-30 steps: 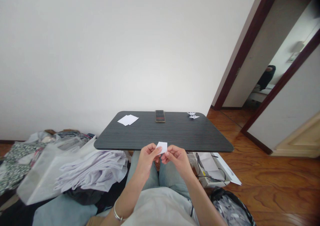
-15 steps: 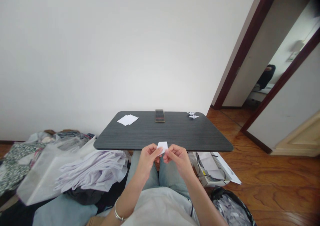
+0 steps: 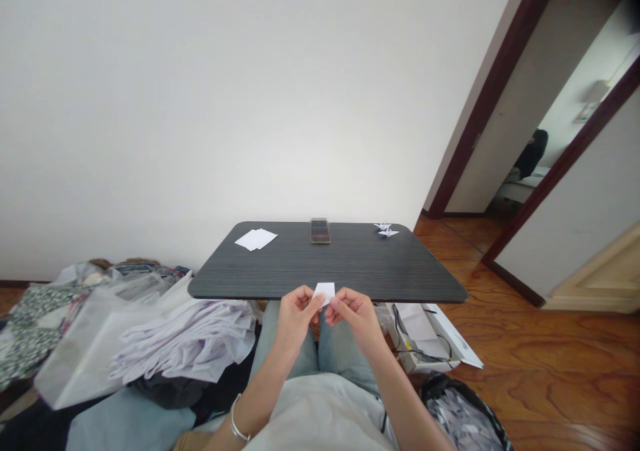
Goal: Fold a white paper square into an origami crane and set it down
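A small folded piece of white paper (image 3: 326,290) is held at the near edge of the dark table (image 3: 280,271). My left hand (image 3: 299,311) pinches its left side between thumb and fingers. At the lower right edge, the fingertips of my right hand (image 3: 352,308) are closed on the same paper. Farther off on the tabletop lie a few loose white paper sheets (image 3: 256,239) at the left and folded paper cranes (image 3: 387,230) at the far right.
A small clear stand (image 3: 320,231) is at the table's back middle. Piled clothes (image 3: 185,341) lie to the left. On the wooden floor at right are a box with cables (image 3: 423,344) and a black bag of scraps (image 3: 465,414). Beyond the doorway, a person (image 3: 533,152) is partly visible.
Almost nothing differs. My hands have shifted very slightly, with the folded paper still between them. The person beyond the doorway has moved a little.
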Tool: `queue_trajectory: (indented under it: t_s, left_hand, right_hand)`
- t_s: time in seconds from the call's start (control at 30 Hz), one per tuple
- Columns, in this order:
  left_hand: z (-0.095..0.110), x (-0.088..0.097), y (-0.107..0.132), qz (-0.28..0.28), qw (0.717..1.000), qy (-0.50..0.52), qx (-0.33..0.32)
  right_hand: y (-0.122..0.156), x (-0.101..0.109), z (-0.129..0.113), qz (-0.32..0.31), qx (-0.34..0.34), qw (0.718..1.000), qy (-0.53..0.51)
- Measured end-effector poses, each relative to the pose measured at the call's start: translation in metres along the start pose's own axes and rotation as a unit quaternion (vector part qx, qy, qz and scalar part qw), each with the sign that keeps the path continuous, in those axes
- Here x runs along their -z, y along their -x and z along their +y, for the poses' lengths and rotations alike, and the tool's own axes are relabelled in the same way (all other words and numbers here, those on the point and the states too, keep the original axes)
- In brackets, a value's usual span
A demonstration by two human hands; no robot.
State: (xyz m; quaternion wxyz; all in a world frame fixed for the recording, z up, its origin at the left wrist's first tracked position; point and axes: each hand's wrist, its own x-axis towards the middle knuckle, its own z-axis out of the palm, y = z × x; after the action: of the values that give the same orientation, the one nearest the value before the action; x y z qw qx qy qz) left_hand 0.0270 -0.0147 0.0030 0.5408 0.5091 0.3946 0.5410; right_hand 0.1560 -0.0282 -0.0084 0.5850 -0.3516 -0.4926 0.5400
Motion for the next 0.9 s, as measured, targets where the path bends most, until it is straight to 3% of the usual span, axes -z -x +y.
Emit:
queue_trajectory:
  t_s: [0.33,0.57,0.9]
  left_hand:
    - [-0.004,0.002,-0.003,-0.065,0.997,-0.017,0.035]
    - [-0.007,0.005,-0.004,-0.134,0.988,-0.061,0.054]
    - [-0.002,0.003,-0.002,-0.133,0.987,-0.007,0.089]
  right_hand:
    - [0.0,0.002,0.006,0.056,0.047,0.997,0.028]
    - [0.0,0.004,0.01,0.042,0.034,0.997,0.059]
    - [-0.002,0.004,0.008,0.048,0.037,0.996,0.067]
